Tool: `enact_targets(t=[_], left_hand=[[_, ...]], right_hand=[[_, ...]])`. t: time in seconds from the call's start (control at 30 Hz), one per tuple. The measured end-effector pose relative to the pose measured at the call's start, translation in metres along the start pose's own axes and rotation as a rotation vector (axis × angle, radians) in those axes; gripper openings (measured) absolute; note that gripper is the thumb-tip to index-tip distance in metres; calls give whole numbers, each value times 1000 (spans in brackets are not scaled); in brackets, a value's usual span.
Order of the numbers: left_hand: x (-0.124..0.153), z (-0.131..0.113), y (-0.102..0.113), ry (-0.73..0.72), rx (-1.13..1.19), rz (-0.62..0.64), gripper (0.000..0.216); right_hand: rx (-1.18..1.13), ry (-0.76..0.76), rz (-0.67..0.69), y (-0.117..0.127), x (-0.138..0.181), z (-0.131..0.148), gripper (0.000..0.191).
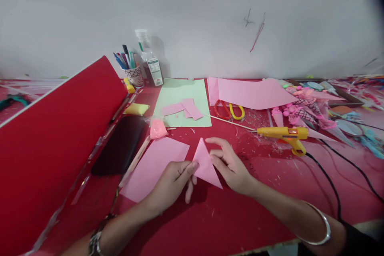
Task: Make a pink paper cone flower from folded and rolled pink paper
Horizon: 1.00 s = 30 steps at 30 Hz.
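Both hands hold a small pink paper triangle just above the red table. My left hand pinches the triangle's left edge between thumb and fingers. My right hand grips its right side, the index finger stretched along the top edge. A larger pink paper sheet lies flat just left of the left hand.
A yellow glue gun with a black cord lies to the right, scissors and pink paper behind it. A green sheet carries pink scraps. A big red board leans at left; a pen cup and bottle stand by the wall.
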State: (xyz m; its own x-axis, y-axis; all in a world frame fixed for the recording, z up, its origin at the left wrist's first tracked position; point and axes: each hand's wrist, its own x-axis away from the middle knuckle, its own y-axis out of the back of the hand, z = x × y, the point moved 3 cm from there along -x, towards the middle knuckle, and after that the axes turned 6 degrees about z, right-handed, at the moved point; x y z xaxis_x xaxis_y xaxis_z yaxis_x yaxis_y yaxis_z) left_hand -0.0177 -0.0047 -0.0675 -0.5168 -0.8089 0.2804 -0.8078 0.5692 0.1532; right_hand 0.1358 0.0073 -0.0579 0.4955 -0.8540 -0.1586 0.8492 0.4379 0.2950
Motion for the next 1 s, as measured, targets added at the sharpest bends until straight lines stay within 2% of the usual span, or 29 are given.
enact_targets(t=[0.13, 0.33, 0.43, 0.63, 0.77, 0.83, 1.0], left_hand=[[-1, 2, 3, 15, 103, 20, 43], [-1, -1, -1, -24, 95, 91, 45], [0, -4, -5, -58, 47, 140, 43], [2, -8, -8, -86, -84, 213, 44], [3, -8, -8, -117, -70, 245, 43], [2, -6, -8, -130, -84, 230, 37], [-1, -6, -9, -109, -180, 99, 28]], right_hand=[[141, 188, 120, 3, -2, 6, 28], [60, 225, 97, 5, -3, 6, 14], [28, 149, 54, 5, -4, 5, 8], [-99, -107, -23, -3, -3, -7, 15], [-152, -178, -47, -6, -1, -9, 18], [-180, -202, -49, -7, -1, -9, 19], [-296, -231, -45, -9, -1, -7, 22]])
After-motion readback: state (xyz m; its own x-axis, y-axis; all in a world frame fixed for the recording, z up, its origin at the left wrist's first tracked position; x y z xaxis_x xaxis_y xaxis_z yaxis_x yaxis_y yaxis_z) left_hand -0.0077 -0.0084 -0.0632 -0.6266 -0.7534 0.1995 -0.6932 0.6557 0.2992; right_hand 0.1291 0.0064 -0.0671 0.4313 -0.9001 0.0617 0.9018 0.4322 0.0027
